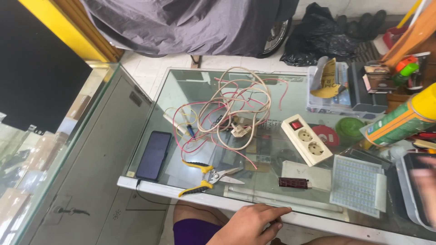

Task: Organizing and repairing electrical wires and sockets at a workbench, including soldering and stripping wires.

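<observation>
Head view: phone (153, 155) lies left of the yellow-handled snips (208, 176), near the glass surface's (272, 186) front edge; bare glass separates snips and power strip (306, 139). Below the snips, one hand (252, 224) rests loosely curled, grasping nothing, forefinger along the rim.

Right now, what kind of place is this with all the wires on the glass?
Probably a small electronics repair shop. A tangle of wires lies on a glass counter, beside yellow-handled snips and a cream power strip. One hand rests on the counter's near edge.
</observation>
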